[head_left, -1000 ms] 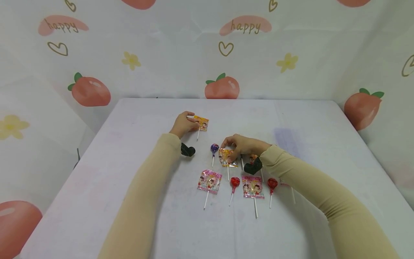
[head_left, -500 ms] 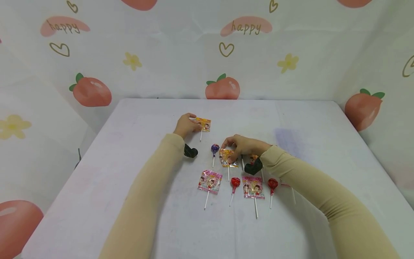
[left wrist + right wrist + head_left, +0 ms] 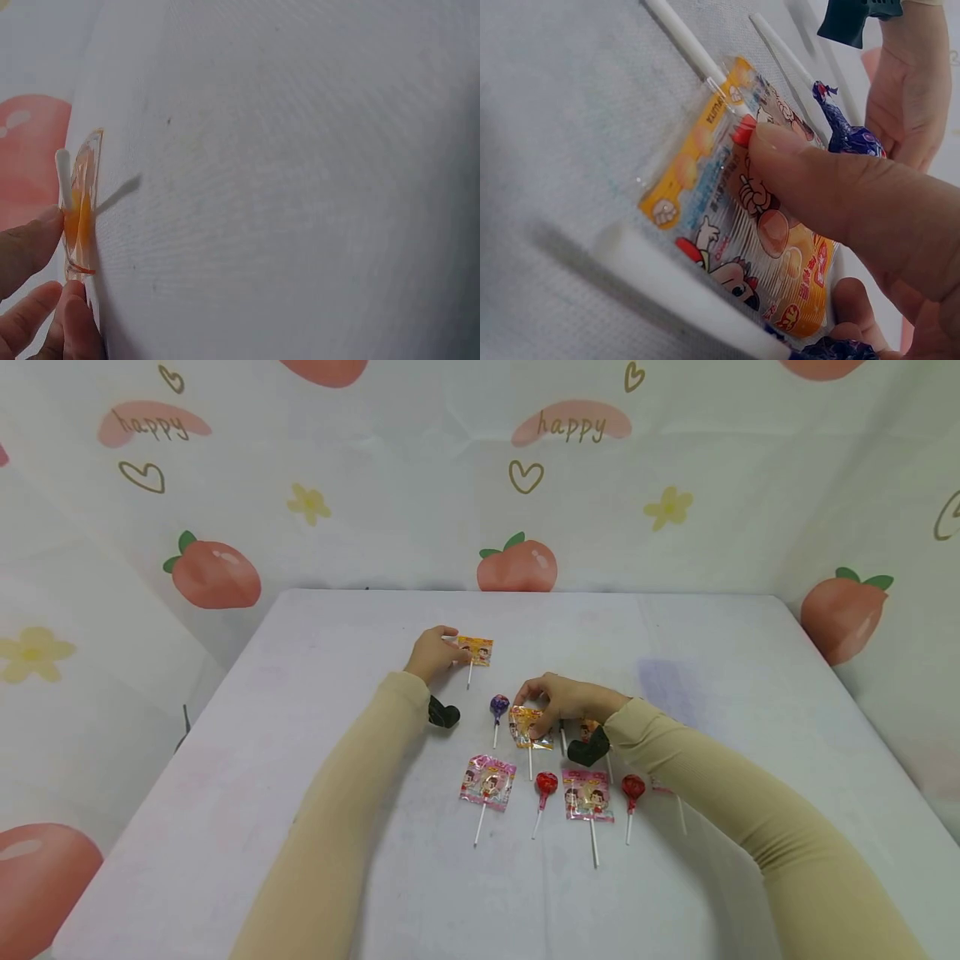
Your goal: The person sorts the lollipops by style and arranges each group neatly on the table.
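Toward the back of the table, my left hand pinches a flat lollipop in an orange wrapper. The left wrist view has the thumb against this orange lollipop, close over the white cloth. My right hand holds a second orange-wrapped lollipop at the middle of the table. In the right wrist view the thumb presses on its printed wrapper, with fingers at the far edge. Between the hands lies a purple ball lollipop. Another orange-wrapped lollipop is partly hidden below my right wrist.
A nearer row has a pink-wrapped lollipop, a red ball lollipop, another pink-wrapped one and another red one. My right sleeve partly covers one more pink wrapper. A printed cloth hangs behind the table.
My left hand has moved a little to the right and nearer with its orange-wrapped lollipop. My right hand stays in place on the other one.
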{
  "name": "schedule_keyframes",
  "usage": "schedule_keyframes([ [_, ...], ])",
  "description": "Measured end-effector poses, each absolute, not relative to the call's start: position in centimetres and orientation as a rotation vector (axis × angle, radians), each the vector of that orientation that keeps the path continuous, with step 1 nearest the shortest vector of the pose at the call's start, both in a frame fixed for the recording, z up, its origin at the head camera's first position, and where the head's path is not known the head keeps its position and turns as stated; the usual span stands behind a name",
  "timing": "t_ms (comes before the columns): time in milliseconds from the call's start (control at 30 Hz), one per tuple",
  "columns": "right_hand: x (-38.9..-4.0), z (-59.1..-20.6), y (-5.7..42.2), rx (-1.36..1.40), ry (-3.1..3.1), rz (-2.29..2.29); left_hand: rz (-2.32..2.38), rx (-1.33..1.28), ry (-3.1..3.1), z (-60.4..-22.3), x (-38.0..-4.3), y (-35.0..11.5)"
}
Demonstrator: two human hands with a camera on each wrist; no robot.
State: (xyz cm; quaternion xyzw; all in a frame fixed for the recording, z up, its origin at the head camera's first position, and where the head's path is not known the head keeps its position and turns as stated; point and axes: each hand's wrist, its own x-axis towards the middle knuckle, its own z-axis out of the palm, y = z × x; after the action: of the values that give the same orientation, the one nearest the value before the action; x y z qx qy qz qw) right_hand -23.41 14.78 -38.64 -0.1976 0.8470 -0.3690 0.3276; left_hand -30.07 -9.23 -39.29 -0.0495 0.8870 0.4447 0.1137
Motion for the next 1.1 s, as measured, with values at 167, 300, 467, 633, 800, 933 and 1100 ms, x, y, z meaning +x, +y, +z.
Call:
schedule_keyframes([
  [167, -23.5, -38.7, 14.8, -0.516, 2.22, -0.961, 1.295, -0.113, 2.547, -39.5, -30.4, -9.8],
  [300, -23.5, -38.8, 14.8, -0.5, 2.216, -0.959, 1.288, -0.107, 2.512, -39.3, -30.3, -10.1],
  [467, -23.5, -38.7, 14.8, -0.493, 2.206, -0.968, 1.285, -0.096, 2.479, -39.1, -30.0, -10.3],
  [633, -23.4, -38.7, 14.8, -0.498, 2.199, -0.986, 1.285, -0.096, 2.477, -39.4, -30.0, -10.5],
  [800, -23.4, -38.7, 14.8, -0.486, 2.202, -0.981, 1.261, -0.096, 2.504, -39.5, -30.0, -10.4],
  [933, -23.4, -38.7, 14.7, -0.471, 2.21, -0.966, 1.225, -0.108, 2.527, -39.7, -30.0, -10.2],
  [1100, -23.4, -38.7, 14.8, -0.486, 2.202, -0.969, 1.23, -0.1, 2.548, -39.9, -30.0, -10.1],
])
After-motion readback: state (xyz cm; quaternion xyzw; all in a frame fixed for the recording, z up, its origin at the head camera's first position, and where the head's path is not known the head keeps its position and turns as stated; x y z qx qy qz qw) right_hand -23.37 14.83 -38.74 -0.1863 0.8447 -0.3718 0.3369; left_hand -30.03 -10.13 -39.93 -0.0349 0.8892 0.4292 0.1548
